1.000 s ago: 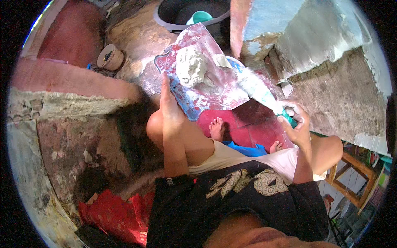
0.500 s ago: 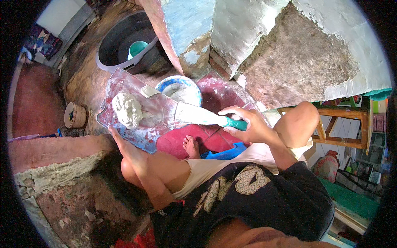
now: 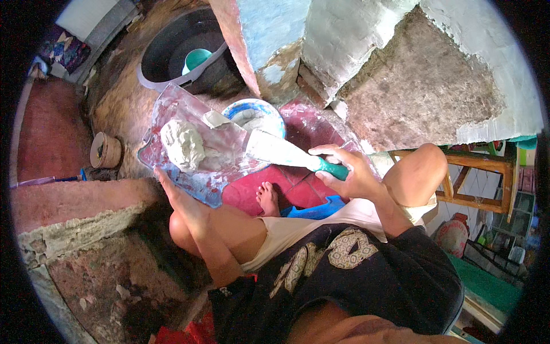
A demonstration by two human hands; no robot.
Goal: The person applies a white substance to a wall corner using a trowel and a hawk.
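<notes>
My left hand supports a worn, plaster-smeared board at its near left edge, fingers partly hidden beneath it. A lump of wet off-white plaster sits on the board, with a small smeared pale piece to its upper right. My right hand is closed on the green handle of a wide scraper; the white-coated blade points left, its end at the board's right edge. Just behind that blade stands a white bucket with a blue-streaked inside, holding whitish material.
A black tub holding a teal dipper stands behind. A small beige bucket is at left beside a low pink ledge. Patchy plastered walls rise at upper right; a wooden frame stands at right.
The view has turned since a second ago. The board has shifted left relative to the white bucket, uncovering it. The scraper lies more horizontal. In the last half second little has moved.
</notes>
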